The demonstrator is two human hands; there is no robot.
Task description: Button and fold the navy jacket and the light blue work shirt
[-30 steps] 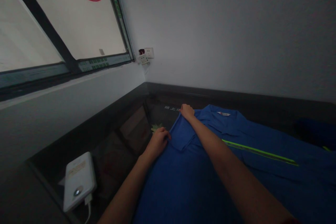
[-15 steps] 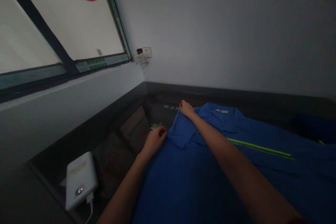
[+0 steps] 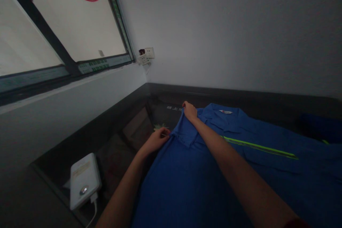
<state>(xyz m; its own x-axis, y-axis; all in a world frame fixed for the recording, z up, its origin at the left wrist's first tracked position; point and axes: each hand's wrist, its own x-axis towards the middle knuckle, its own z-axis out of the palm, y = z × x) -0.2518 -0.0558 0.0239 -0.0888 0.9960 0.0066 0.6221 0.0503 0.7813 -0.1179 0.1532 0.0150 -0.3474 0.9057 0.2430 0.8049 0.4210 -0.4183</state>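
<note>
A blue work shirt [image 3: 184, 174] lies spread over the dark tabletop, its collar with a white label toward the wall and a yellow-green stripe across the chest. Its left part is folded inward near the shoulder. My right hand [image 3: 190, 111] is closed on the fabric at the far left corner of that fold, lifting it slightly. Nearer to me, my left hand [image 3: 158, 138] pinches the shirt's left edge between thumb and fingers. My right forearm passes over the shirt and hides part of its front.
At the lower left sits a white power bank [image 3: 84, 181] with a cable plugged in. Another dark blue cloth [image 3: 320, 126] lies at the far right. Wall sockets [image 3: 145, 56] are in the corner beside the window [image 3: 80, 17]. The dark tabletop [image 3: 112, 149] meets the walls.
My left hand has closed on the shirt's edge and pulls it into a crease. The fabric between my hands is tauter. My right hand stays nearly in place.
</note>
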